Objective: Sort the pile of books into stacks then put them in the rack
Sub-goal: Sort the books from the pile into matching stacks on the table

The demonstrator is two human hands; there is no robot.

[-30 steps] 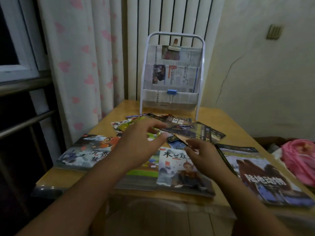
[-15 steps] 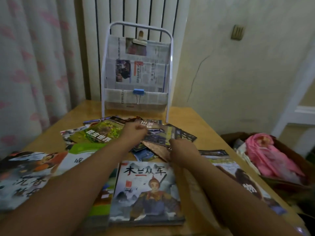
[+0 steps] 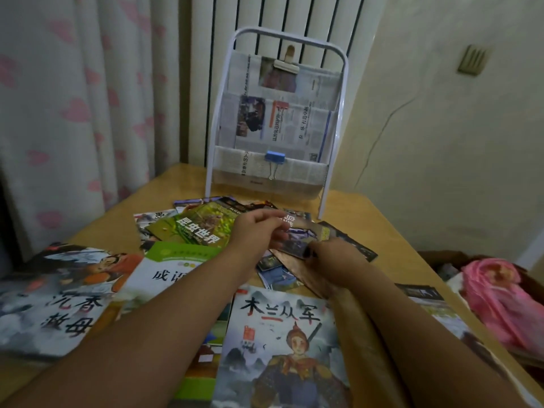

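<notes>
1. Presently both hands meet over the middle of the wooden table (image 3: 379, 219), on the same small dark booklet (image 3: 306, 240); the left hand (image 3: 259, 231) has its fingers curled over the booklet's far left edge, pinching it; the right hand (image 3: 332, 260) grips its near right edge, thumb on top.
2. Under and around that booklet lies the loose pile of books (image 3: 273, 269), fanned out and overlapping; a green insect book (image 3: 200, 228) rests tilted at the pile's left side, partly beneath the left wrist.
3. Nearer the camera, larger books lie flat; a grey warrior-cover book (image 3: 279, 343) sits between the two forearms; a white and green book (image 3: 164, 275) lies to its left, crossed by the left forearm; a dark illustrated book (image 3: 64, 295) lies at the table's left edge; another book (image 3: 441, 313) lies at the right, mostly hidden by the right arm.
4. At the far edge of the table stands the white-framed rack (image 3: 332, 160), upright, its pockets lined with newspaper; a blue binder clip (image 3: 275, 158) hangs on the lowest pocket, a pale clip (image 3: 287, 64) on the top one.
5. Behind it are a radiator (image 3: 294, 16) and a heart-patterned curtain (image 3: 88, 113); a pink bundle (image 3: 497, 295) lies off the table to the right.
</notes>
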